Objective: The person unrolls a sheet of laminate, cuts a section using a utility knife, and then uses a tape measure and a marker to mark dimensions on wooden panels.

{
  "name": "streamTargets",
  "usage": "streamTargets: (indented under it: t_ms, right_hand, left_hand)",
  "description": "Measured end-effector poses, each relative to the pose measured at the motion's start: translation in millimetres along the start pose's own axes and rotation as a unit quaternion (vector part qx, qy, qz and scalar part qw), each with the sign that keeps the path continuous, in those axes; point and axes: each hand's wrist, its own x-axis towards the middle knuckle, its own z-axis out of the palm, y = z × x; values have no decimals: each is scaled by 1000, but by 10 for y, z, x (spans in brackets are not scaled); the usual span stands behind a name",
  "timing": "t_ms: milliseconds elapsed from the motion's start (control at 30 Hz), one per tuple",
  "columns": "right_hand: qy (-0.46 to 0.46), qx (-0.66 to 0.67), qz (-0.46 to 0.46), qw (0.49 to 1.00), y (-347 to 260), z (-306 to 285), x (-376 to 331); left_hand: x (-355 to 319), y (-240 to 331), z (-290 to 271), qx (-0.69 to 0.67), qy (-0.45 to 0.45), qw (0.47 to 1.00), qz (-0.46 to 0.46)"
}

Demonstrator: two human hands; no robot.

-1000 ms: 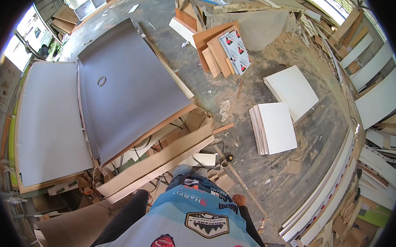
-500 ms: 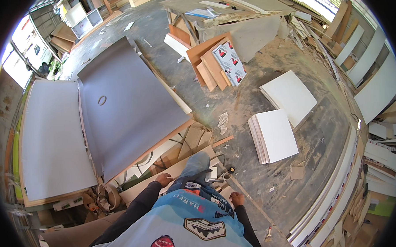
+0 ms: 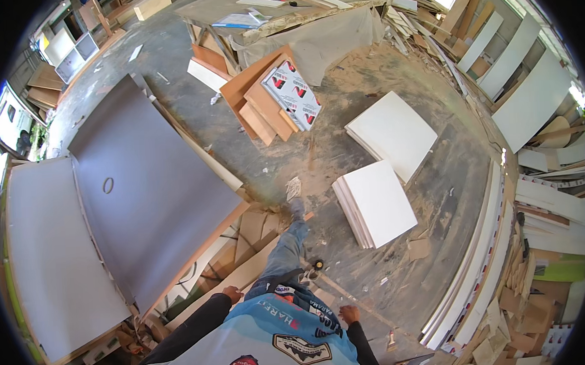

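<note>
Hands low at both hips — left hand just beside wooden plank, right hand empty, grips unclear.

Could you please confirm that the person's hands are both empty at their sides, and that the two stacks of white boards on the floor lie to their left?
Not quite: the stacks of white boards lie on the floor to the person's right, not their left, as the head view shows. The rest holds: the left hand and the right hand both look empty, low at the person's sides.

head-worn fisheye, looking steeply down, workshop floor
</note>
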Motion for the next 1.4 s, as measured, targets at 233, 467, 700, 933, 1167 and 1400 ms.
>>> streamTargets:
  t_ms: [233,467,700,933,1167,1400]
  right_hand:
    - [132,415,236,869,713,-1582,1717]
    - [249,395,158,870,358,-3682,3047]
    - [184,334,225,896,803,-3539,3510]
    - [-80,97,137,983,858,-3272,4114]
    - [-86,-69,1,994,1449,-4297,5585]
    - [206,264,88,938,1955,-6090,7468]
  left_hand:
    - [1597,1123,-926,16,56,984,166]
    - [2334,1935,-2896,-258,158,952,46]
    - [2965,2518,-3981,-442,180,877,48]
    - [3155,2418,-3721,47,93,988,112]
    - [3626,2918,-3965,223,-26,966,131]
    - [4783,4204,-5281,-156,91,981,65]
